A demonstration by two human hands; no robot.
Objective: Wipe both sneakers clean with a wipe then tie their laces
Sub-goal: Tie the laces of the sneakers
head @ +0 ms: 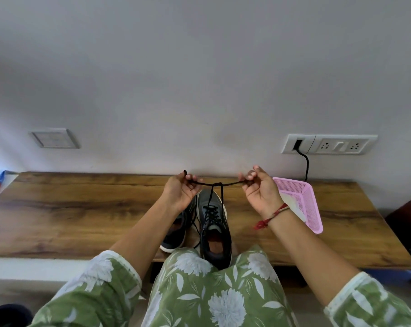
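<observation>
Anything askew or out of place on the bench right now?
The second sneaker leans on its side beside the upright sneaker, white sole edge showing. The left hand and right hand pinch the upright one's lace; nothing spilled.

Left hand: raised at frame centre, palm toward camera, pinches lace end. Right hand: level with it, same pinch. Forearms bare, extended forward.
</observation>
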